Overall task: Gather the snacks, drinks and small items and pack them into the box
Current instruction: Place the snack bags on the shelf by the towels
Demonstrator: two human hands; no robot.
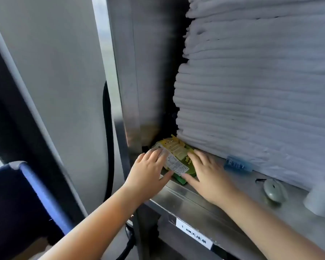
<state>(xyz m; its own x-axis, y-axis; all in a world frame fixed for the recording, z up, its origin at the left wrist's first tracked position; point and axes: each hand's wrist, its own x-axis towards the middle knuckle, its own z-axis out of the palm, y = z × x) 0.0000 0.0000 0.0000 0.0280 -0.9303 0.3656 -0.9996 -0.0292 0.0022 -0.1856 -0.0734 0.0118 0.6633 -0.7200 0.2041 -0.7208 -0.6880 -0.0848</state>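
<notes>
A small pile of flat yellow and green snack packets (174, 156) lies at the left end of a steel shelf (204, 196), tucked against the shelf's upright post. My left hand (150, 171) holds the pile's left side, fingers spread over a white label and thumb at the front edge. On the right side my right hand (204, 173) lies with fingers over the green packet and thumb at its near corner. Both hands enclose the pile between them. The box is not in view.
A tall stack of folded white linen (261, 81) fills the shelf behind the packets. A blue plastic tag (237, 165), a grey oval object (274, 191) and a white roll (321, 199) sit to the right. A dark blue cart (21, 203) stands at lower left.
</notes>
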